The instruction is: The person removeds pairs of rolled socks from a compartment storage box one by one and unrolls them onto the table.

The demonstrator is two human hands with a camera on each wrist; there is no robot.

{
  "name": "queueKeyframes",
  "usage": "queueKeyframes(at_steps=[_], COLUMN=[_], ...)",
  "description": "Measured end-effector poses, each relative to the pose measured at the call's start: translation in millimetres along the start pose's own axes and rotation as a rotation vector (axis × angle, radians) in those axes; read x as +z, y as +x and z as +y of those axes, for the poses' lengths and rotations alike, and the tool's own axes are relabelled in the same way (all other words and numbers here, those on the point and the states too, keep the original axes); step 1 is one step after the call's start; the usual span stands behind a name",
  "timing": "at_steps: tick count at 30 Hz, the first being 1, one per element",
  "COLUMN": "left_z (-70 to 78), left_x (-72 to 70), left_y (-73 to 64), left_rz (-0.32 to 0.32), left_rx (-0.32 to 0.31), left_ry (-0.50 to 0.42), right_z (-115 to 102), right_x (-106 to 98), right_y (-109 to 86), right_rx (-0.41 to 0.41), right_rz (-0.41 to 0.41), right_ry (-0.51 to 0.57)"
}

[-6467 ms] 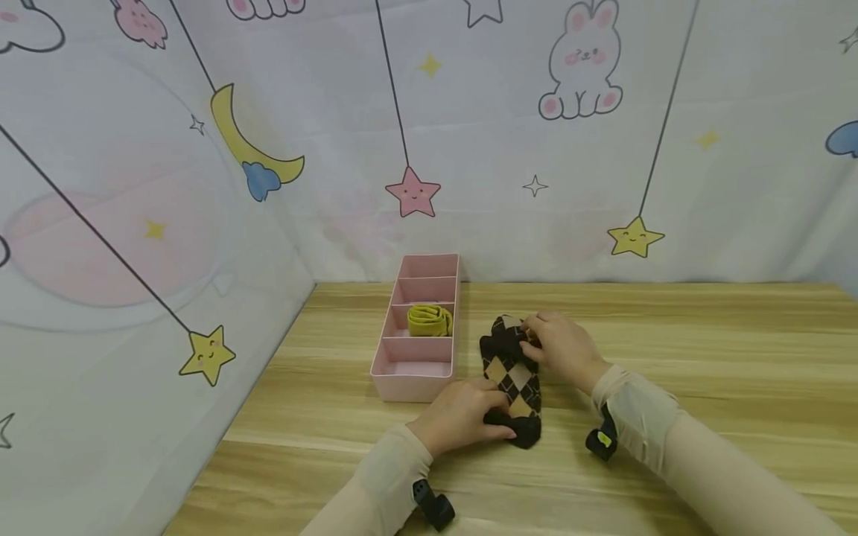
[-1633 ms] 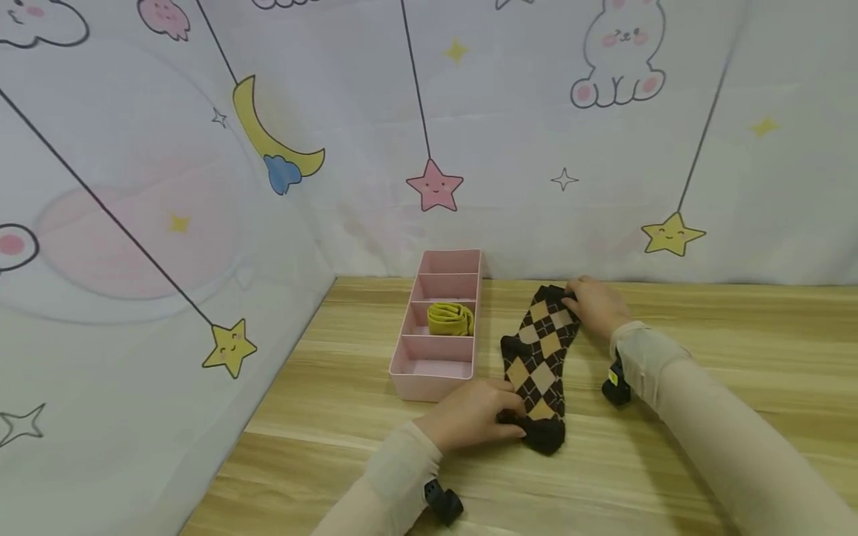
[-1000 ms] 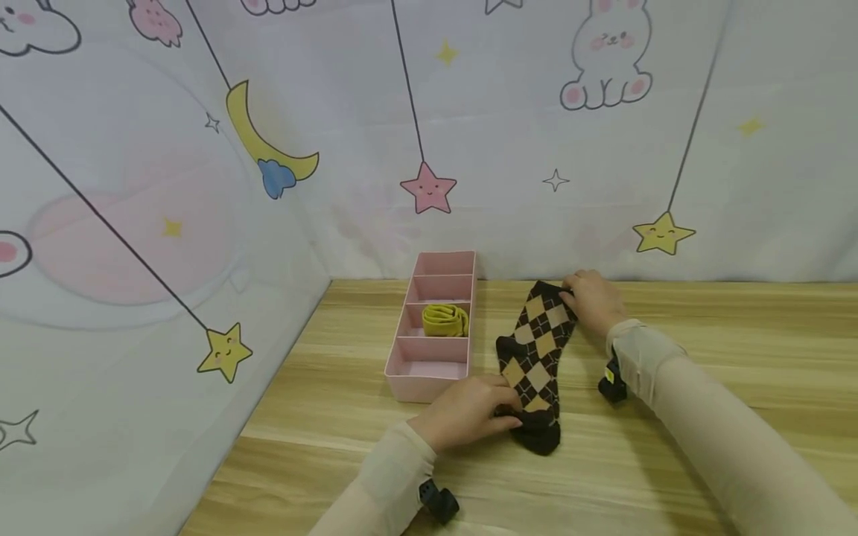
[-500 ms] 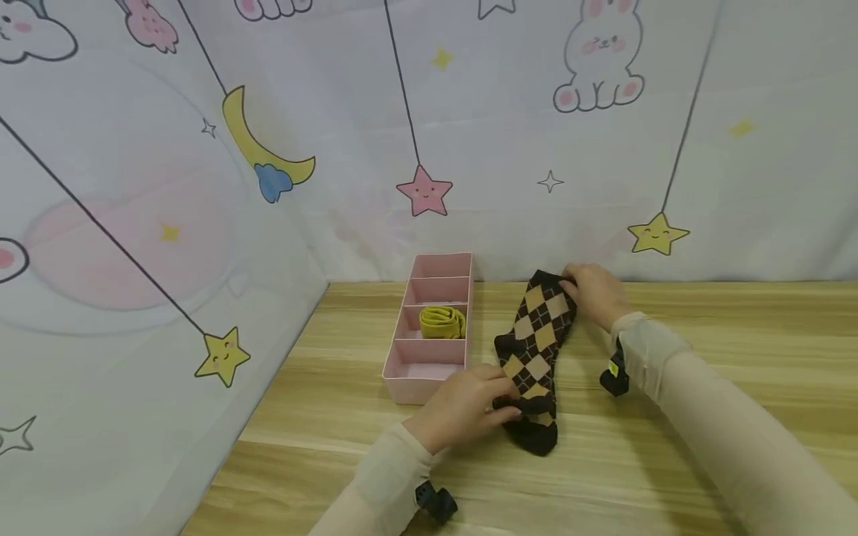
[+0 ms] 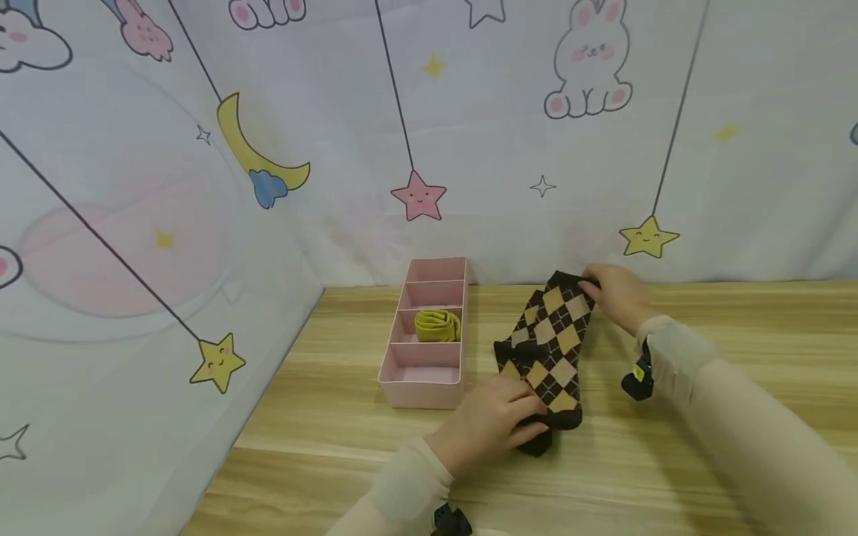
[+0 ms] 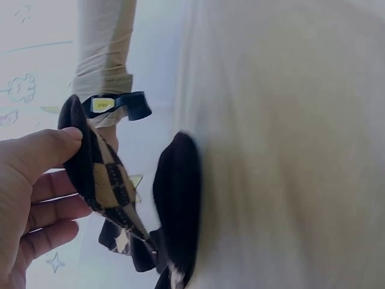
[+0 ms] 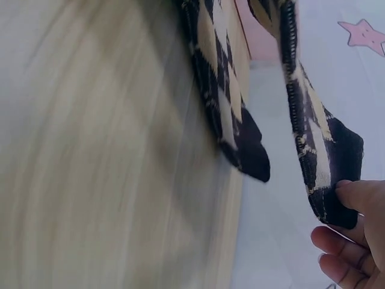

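Note:
Two dark argyle socks with tan diamonds show in the head view. The upper sock (image 5: 561,357) is lifted off the table, stretched between both hands. My left hand (image 5: 492,417) pinches its near black end, thumb against the fabric in the left wrist view. At the far black end, my right hand (image 5: 618,294) pinches a corner between thumb and fingers. Beneath it the lower sock (image 5: 535,442) lies on the table, partly covered. From the right wrist view, a clear gap separates the held sock (image 7: 316,138) from the lying sock (image 7: 231,114).
A pink divided box (image 5: 422,394) stands left of the socks. One of its compartments holds a rolled yellow-green cloth (image 5: 437,326). The wooden table (image 5: 322,417) meets a white cartoon-printed curtain (image 5: 523,238) at the back and left.
Earlier the socks lay stacked and partly folded, then spread out lengthwise. Now both hands have raised the upper sock and shifted it right, uncovering parts of the lower one.

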State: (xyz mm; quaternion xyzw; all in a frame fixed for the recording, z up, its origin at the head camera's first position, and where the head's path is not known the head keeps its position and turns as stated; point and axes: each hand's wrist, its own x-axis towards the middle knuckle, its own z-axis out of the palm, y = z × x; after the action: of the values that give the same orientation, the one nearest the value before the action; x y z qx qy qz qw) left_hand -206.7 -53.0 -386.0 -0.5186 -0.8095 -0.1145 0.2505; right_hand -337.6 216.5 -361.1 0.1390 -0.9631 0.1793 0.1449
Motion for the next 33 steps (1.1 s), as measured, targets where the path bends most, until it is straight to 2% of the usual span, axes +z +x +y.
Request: queueKeyframes(at_steps=[6, 10, 18, 28, 33], left_z=[12.2, 19.8, 28.7, 32.6, 33.5], left_x=[8.4, 13.5, 22.5, 30.6, 33.9], left_y=[7.4, 13.1, 16.4, 18.6, 18.5], left_rz=[-0.008, -0.023, -0.143, -0.255, -0.291], left_rx=[0.046, 0.068, 0.092, 0.112, 0.117], left_ry=[-0.01, -0.001, 0.099, 0.077, 0.081], right_z=[15, 23, 35, 40, 37], right_x=[0, 4, 18, 25, 26], right_y=[-10.5, -15.1, -23.9, -26.8, -24.7], right_rx=[0.015, 0.017, 0.06, 0.075, 0.09], right_rz=[-0.01, -0.021, -0.086, -0.127, -0.144], right_ry=[0.013, -0.018, -0.046, -0.099, -0.082])
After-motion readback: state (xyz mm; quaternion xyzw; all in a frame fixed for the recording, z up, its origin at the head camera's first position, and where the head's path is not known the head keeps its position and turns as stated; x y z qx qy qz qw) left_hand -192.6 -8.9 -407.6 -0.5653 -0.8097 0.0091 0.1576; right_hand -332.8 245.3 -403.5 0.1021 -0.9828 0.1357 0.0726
